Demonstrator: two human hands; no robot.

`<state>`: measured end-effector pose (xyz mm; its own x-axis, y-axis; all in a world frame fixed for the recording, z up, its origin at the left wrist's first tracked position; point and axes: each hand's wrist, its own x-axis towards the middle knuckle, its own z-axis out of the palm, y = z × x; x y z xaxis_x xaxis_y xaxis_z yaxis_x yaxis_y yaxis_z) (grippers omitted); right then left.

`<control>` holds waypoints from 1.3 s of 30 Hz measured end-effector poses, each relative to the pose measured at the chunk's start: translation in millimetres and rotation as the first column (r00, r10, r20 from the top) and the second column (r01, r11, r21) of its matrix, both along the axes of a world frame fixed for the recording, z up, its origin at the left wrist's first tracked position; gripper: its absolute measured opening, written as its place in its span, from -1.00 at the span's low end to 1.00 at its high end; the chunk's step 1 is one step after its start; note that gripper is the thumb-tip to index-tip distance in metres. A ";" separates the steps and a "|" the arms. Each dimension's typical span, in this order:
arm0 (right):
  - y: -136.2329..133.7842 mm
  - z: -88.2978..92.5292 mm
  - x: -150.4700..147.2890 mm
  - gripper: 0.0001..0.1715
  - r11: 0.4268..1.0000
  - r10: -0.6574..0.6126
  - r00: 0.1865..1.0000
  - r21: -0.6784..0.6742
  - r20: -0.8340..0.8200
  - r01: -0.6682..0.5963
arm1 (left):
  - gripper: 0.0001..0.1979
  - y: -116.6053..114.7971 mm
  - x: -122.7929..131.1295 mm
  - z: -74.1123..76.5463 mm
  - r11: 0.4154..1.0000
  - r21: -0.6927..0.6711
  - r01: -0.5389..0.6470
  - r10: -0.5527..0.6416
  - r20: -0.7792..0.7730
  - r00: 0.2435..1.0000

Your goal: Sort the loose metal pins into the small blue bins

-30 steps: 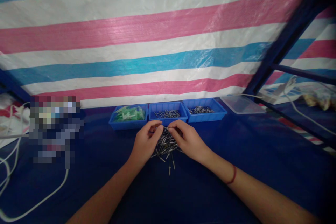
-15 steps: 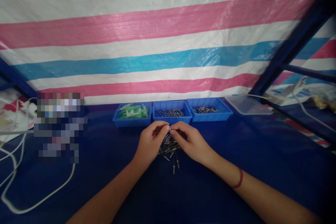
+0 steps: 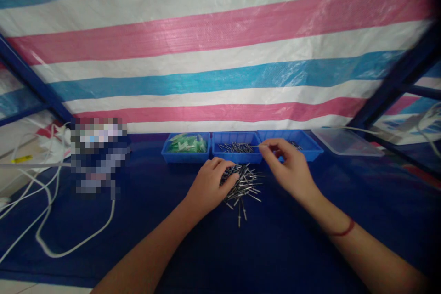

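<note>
A loose pile of blind rivets [image 3: 246, 184], silvery with thin pins, lies on the dark blue table. My left hand [image 3: 209, 184] rests at the pile's left side, thumb and fingers apart, some fingertips hidden among the rivets. Pinched between the thumb and finger of my right hand [image 3: 287, 165] is a single blind rivet [image 3: 254, 146], its thin pin pointing left. That hand hovers by the front right corner of the middle blue bin [image 3: 234, 155], which holds more rivets. The right blue bin [image 3: 312, 151], partly covered by my right hand, also has rivets in it.
The left blue bin [image 3: 186, 157] contains green-and-white packets. A clear plastic lid [image 3: 346, 141] lies at the back right. White cables [image 3: 51, 220] loop across the table's left side near a blurred-out patch. Striped sheeting [image 3: 206, 73] hangs behind, between dark blue frame posts.
My hands have parted. The right one has moved right and away from me to the bins with a rivet; the left has opened over the pile. The view has shifted slightly left.
</note>
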<state>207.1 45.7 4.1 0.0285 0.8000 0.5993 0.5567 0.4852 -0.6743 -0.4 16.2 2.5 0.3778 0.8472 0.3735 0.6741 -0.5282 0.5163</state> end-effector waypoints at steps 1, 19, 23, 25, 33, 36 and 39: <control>8.5 -1.5 11.4 -0.76 0.994 -0.104 0.994 0.026 0.022 0.104 | -0.70 -0.4 -1.7 -0.3 1.000 0.018 0.007 -0.006 -0.085 0.996; -7.1 -6.3 -11.9 -0.85 0.929 0.358 0.822 -0.083 0.443 -0.360 | -0.84 4.3 -4.5 -8.2 0.999 0.011 -0.044 0.045 -0.086 0.995; -13.0 -15.8 -24.9 -0.85 0.875 0.483 0.790 -0.169 0.378 -0.454 | -0.88 4.1 -1.3 -4.5 0.997 -0.074 -0.026 0.038 0.162 0.986; -13.9 -19.0 -28.0 -0.87 0.865 0.502 0.807 -0.196 0.311 -0.462 | -0.88 3.3 0.2 -4.0 0.993 -0.120 -0.019 0.050 0.263 0.963; -13.9 -21.9 -28.9 -0.78 0.900 0.368 0.928 -0.276 0.063 -0.338 | -0.88 5.1 2.0 -10.0 0.970 -0.241 -0.018 0.135 0.476 0.869; -14.5 -20.4 -28.4 -0.80 0.942 0.257 0.963 -0.242 0.079 -0.232 | -0.88 7.3 2.5 -12.7 0.962 -0.271 -0.027 0.171 0.528 0.832; -15.7 -18.3 -28.8 -0.74 0.958 0.218 0.972 -0.209 0.083 -0.197 | -0.87 8.3 3.4 -13.5 0.957 -0.289 -0.006 0.190 0.613 0.767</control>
